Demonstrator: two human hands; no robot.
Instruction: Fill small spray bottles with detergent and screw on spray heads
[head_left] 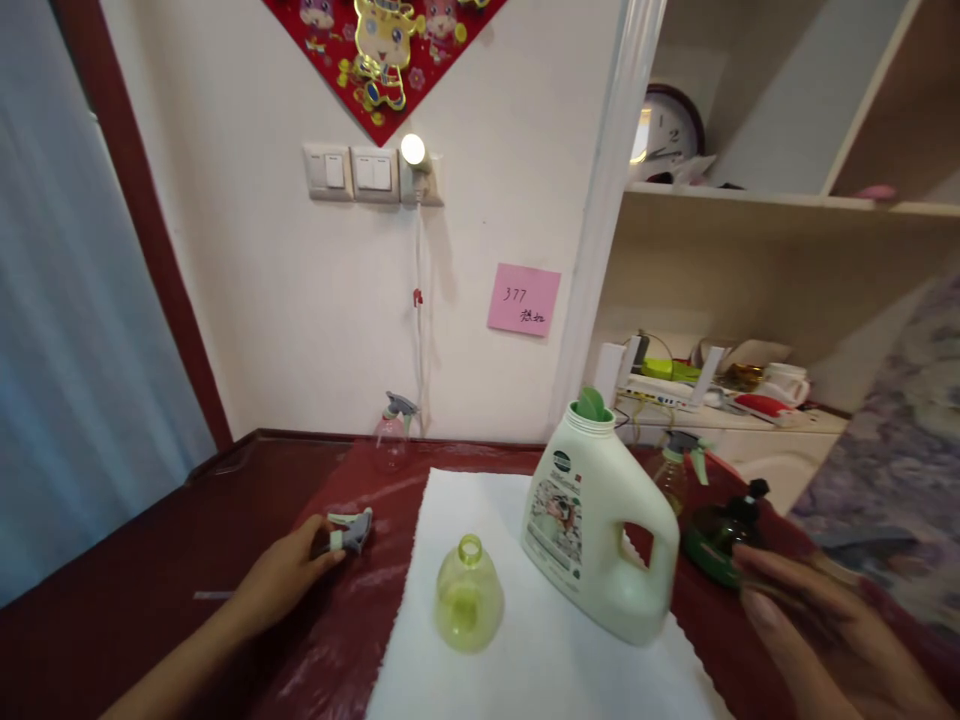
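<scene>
Nearest the camera, a right hand [825, 640] is logged at 4 o'clock, blurred, its fingers [761, 605] laid against a dark green bottle [716, 540] with a black cap; whether they are clamped on it cannot be told. Beneath everything, a table [112, 640] is covered with red plastic sheeting [322, 650], and a white cloth [409, 640] with a scalloped edge is spread at its centre. On the cloth, a white detergent jug [592, 530] with a green cap [591, 405] is stood at 1 o'clock, and an open yellow-green plastic bottle [469, 600] at 6 o'clock. At 8 o'clock, a left hand [281, 580] is held just off the cloth, its fingers [315, 560] curled together and clamped on a grey-and-green trigger sprayer head [351, 530]. An amber spray bottle [675, 475] is placed at 2 o'clock, and a clear pink spray bottle [394, 435] at 11 o'clock.
</scene>
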